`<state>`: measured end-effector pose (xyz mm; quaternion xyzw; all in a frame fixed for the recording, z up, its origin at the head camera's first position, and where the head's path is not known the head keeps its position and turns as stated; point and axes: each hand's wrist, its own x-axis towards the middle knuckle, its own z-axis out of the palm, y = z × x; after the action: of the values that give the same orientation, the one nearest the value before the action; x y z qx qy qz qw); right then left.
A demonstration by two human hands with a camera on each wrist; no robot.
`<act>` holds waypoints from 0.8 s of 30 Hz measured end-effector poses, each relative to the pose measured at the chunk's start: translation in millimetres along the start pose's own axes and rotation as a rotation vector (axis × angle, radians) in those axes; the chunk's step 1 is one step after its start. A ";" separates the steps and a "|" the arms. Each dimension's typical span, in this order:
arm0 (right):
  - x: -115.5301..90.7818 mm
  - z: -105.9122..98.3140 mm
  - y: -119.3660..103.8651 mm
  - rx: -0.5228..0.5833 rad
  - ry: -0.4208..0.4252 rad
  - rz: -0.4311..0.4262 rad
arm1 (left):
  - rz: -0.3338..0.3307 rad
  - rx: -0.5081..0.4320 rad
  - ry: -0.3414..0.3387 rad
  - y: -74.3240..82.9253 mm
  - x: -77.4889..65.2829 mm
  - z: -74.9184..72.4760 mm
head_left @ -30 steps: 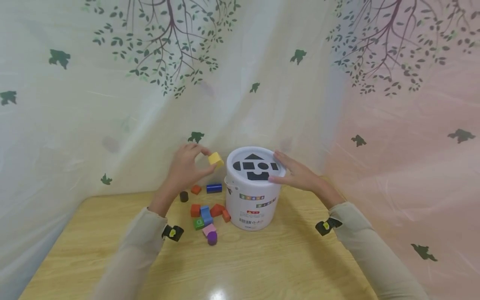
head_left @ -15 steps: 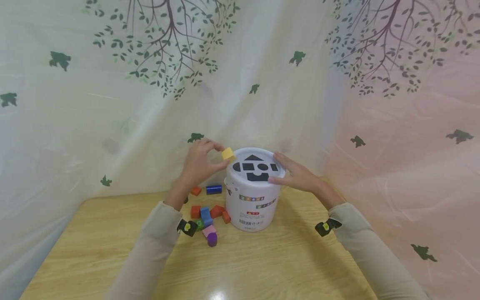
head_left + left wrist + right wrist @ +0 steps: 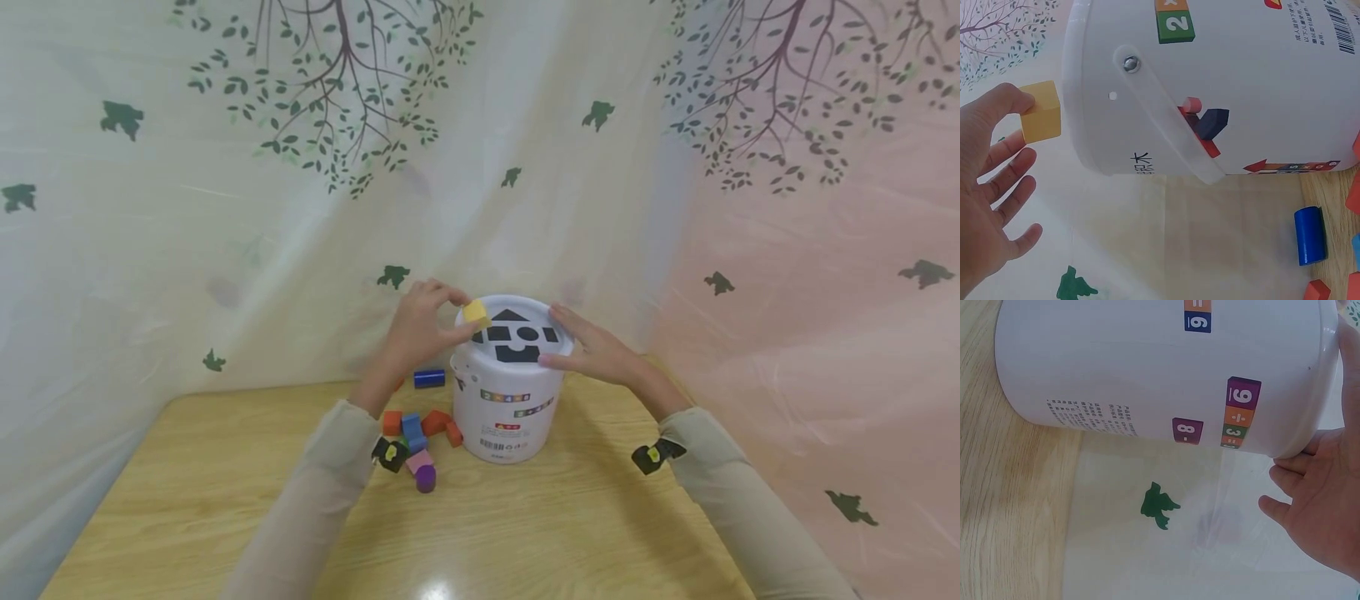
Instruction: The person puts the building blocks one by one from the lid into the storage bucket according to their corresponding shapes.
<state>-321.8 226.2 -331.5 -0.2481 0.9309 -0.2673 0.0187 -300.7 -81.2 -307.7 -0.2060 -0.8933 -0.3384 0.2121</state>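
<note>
My left hand (image 3: 423, 332) pinches a yellow block (image 3: 476, 313) between thumb and fingers, just over the left edge of the lid. In the left wrist view the block (image 3: 1041, 112) is cube-like, and the other fingers are spread loosely. A white bucket (image 3: 510, 433) stands upright. Its lid (image 3: 555, 321) has black cut-outs: a triangle, a square, a circle, a rectangle, a notched shape and a partly covered one at left. My right hand (image 3: 600, 350) rests on the lid's right edge, thumb and fingers apart; in the right wrist view the fingers touch the rim.
Left of the bucket lie several blocks: a dark blue cylinder (image 3: 429, 379), a blue bridge-like one (image 3: 413, 433), red ones (image 3: 435, 422), a pink one (image 3: 420, 460) and a purple one (image 3: 425, 478). The wooden table (image 3: 525, 533) meets a patterned curtain (image 3: 300, 250) behind.
My left hand has carried the yellow block rightwards, from beside the bucket to over the lid's left edge. The right hand and bucket have stayed in place.
</note>
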 end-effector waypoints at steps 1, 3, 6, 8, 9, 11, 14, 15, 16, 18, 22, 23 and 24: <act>-0.1 0.0 -0.3 0.001 0.000 0.001 | 0.007 0.009 0.000 0.6 0.4 1.0; -0.2 0.1 -0.5 0.003 0.001 0.002 | 0.019 0.028 -0.002 1.7 1.1 3.1; 0.1 0.6 -0.1 -0.003 0.000 0.003 | 0.040 0.060 0.002 3.1 2.7 5.6; 0.2 0.8 0.0 -0.003 0.000 0.003 | 0.052 0.080 0.004 3.7 3.7 7.2; 0.3 0.9 0.0 -0.003 -0.001 0.004 | 0.058 0.089 0.006 3.9 4.2 7.9; 0.2 0.9 0.3 -0.001 -0.002 0.006 | 0.067 0.105 0.007 4.6 5.2 9.3; 0.0 0.6 -0.1 0.009 -0.005 0.008 | 0.074 0.134 0.004 5.4 6.8 11.4; 0.0 0.6 -0.1 0.011 -0.005 0.008 | 0.077 0.142 0.002 5.8 7.3 12.0; 0.0 0.5 0.0 0.013 -0.004 0.007 | 0.079 0.149 -0.001 6.1 7.7 12.6; 0.0 0.5 -0.1 0.016 -0.004 0.006 | 0.082 0.162 -0.007 6.8 8.4 13.4; -0.2 0.5 -0.4 0.016 -0.006 0.014 | 0.084 0.174 -0.021 8.8 8.9 14.4; -0.3 0.6 -0.6 0.016 -0.008 0.017 | 0.084 0.179 -0.024 9.4 8.8 14.7; -0.3 0.7 -0.7 0.015 -0.009 0.019 | 0.084 0.182 -0.028 10.1 8.6 14.8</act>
<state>-321.0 225.6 -331.8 -0.2401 0.9312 -0.2728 0.0273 -306.1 -62.1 -308.2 -0.2280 -0.9138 -0.2436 0.2314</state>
